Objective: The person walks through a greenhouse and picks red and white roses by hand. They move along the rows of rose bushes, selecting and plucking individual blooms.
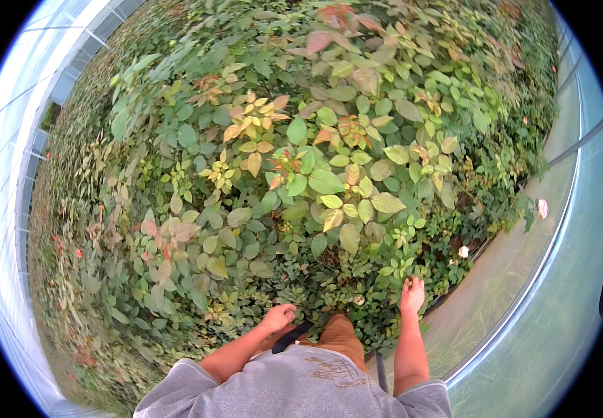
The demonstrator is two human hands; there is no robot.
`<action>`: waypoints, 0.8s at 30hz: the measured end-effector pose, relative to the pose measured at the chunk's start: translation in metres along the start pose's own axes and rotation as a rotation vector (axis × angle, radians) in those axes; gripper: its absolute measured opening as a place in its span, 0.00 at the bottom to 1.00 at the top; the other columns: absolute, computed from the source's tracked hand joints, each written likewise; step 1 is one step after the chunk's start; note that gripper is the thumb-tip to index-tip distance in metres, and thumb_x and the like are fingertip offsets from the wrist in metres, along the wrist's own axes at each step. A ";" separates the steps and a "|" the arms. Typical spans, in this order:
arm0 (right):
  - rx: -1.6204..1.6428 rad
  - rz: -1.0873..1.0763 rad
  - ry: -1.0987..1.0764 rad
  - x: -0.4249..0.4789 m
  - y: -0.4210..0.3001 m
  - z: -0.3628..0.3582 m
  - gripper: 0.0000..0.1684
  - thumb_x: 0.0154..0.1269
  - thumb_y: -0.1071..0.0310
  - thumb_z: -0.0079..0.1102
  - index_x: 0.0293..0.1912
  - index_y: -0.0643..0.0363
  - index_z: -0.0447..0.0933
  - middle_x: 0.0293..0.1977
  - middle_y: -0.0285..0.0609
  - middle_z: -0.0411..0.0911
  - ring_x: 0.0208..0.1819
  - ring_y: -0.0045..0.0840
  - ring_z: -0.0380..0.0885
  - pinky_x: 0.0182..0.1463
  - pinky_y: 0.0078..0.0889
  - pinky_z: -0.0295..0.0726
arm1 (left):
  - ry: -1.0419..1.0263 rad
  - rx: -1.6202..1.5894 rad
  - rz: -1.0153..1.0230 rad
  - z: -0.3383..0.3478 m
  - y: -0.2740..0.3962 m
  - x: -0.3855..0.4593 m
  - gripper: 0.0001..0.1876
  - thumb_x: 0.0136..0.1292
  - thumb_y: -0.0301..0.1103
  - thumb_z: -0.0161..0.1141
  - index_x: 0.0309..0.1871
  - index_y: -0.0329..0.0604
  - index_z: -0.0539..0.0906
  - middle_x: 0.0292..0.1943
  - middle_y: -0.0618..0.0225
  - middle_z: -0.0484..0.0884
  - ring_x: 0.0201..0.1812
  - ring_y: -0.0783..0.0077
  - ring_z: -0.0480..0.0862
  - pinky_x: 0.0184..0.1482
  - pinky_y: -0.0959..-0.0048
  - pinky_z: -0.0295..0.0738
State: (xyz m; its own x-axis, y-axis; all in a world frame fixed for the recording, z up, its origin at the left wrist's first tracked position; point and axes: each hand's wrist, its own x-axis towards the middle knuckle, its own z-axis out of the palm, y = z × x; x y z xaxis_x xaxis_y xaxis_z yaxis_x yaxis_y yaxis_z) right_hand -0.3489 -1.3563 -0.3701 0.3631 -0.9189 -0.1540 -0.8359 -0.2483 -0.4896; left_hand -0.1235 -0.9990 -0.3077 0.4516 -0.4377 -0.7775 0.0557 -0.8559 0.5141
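Leafy rose bushes spread out before me, with green, yellowish and reddish leaves. My right hand reaches forward to the lower edge of the foliage. Its fingertips pinch a small plant part, too small to name closely, just below a light green shoot. Close to my waist, my left hand hovers over low leaves with its fingers curled; whether they hold anything is hidden. A black strap-like item lies at my waist beside the left hand.
Along the right runs a pale strip of ground beside translucent sheeting. Pale pink roses and a whitish bloom stand out near that edge. Greenhouse framing curves along the left. Low foliage surrounds my legs in brown trousers.
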 end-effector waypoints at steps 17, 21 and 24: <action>1.405 1.038 -0.390 -0.011 0.019 -0.020 0.24 0.68 0.42 0.49 0.32 0.54 0.69 0.19 0.29 0.64 0.16 0.18 0.58 0.21 0.22 0.62 | 0.428 -0.540 0.752 -0.073 0.214 -0.026 0.12 0.68 0.26 0.49 0.51 0.36 0.77 0.37 0.67 0.82 0.32 0.79 0.81 0.36 0.78 0.76; 1.482 0.964 -0.425 -0.030 0.017 -0.022 0.14 0.69 0.51 0.52 0.38 0.51 0.70 0.25 0.30 0.71 0.19 0.16 0.65 0.24 0.23 0.66 | 0.716 -0.592 0.912 -0.112 0.266 -0.021 0.11 0.65 0.26 0.53 0.50 0.39 0.77 0.38 0.68 0.81 0.31 0.79 0.79 0.35 0.78 0.75; 0.732 0.563 -0.709 -0.049 -0.002 -0.038 0.16 0.66 0.56 0.54 0.49 0.54 0.73 0.33 0.37 0.79 0.30 0.21 0.77 0.31 0.28 0.75 | 0.939 -0.415 0.893 -0.138 0.291 -0.008 0.14 0.59 0.27 0.59 0.49 0.40 0.77 0.40 0.65 0.79 0.32 0.73 0.78 0.35 0.73 0.75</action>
State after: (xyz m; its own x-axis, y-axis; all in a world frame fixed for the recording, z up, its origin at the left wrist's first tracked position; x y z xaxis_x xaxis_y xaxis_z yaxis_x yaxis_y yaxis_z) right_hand -0.3806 -1.3225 -0.3286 0.3584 -0.4080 -0.8397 -0.5988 0.5897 -0.5420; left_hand 0.0119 -1.2070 -0.1021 0.8958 -0.3009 0.3271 -0.3865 -0.1638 0.9076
